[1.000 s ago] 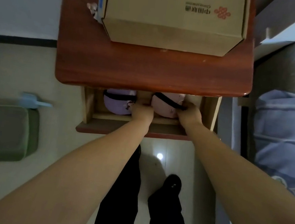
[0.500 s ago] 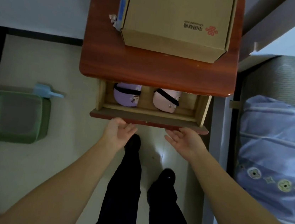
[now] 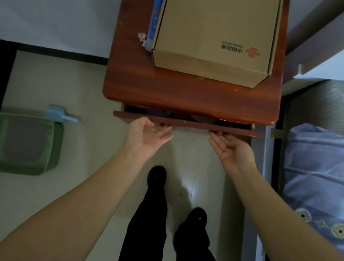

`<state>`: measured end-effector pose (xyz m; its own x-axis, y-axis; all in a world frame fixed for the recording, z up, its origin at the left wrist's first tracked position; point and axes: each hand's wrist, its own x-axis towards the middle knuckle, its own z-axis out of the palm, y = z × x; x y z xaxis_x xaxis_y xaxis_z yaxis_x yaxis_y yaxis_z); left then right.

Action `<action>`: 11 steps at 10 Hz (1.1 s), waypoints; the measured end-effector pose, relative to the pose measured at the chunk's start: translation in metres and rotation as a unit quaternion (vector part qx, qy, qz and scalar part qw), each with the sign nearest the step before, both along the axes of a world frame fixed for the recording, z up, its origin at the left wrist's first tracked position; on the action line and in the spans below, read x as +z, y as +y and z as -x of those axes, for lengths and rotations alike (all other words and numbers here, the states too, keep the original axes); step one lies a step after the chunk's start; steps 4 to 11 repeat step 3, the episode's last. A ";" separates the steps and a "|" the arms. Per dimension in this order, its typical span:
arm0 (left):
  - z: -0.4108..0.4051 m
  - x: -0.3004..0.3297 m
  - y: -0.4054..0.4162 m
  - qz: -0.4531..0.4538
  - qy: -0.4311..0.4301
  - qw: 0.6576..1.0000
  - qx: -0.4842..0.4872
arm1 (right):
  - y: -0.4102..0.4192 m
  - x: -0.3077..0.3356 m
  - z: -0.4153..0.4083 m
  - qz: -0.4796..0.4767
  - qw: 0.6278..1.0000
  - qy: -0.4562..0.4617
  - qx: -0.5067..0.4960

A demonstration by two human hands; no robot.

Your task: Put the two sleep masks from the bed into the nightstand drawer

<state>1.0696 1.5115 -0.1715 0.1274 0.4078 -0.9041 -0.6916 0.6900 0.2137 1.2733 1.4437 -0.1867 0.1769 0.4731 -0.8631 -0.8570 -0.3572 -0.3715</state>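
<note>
The nightstand (image 3: 190, 95) is reddish-brown wood. Its drawer (image 3: 187, 123) stands out only a narrow gap from under the top. The two sleep masks are hidden in the dark gap; I cannot make them out. My left hand (image 3: 146, 137) is palm up with spread fingers, its fingertips touching the drawer front left of centre. My right hand (image 3: 231, 151) is likewise palm up, fingertips against the drawer front right of centre. Neither hand holds anything.
A cardboard box (image 3: 215, 31) sits on the nightstand, with a blue tube (image 3: 154, 22) beside it. A green bin (image 3: 15, 143) and a blue scoop (image 3: 58, 114) stand on the floor at left. The bed with a blue pillow (image 3: 325, 181) is at right. My legs and shoes are below.
Both hands left the masks in the drawer and drew back to its front. The drawer has slid nearly shut, hiding the purple and pink masks.
</note>
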 end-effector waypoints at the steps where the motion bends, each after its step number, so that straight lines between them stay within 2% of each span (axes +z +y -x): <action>1: -0.001 -0.005 0.025 -0.033 -0.005 0.999 -0.008 | 0.030 -0.006 0.000 -0.018 0.999 0.005 -0.044; 2: -0.004 -0.010 0.041 -0.027 -0.009 1.000 -0.007 | 0.047 -0.013 0.000 -0.013 0.996 0.011 -0.090; 3: 0.004 -0.009 0.025 -0.035 0.024 0.997 -0.071 | 0.028 -0.011 0.002 -0.010 1.000 0.001 -0.025; 11: 0.004 -0.009 0.025 -0.035 0.024 0.997 -0.071 | 0.028 -0.011 0.002 -0.010 1.000 0.001 -0.025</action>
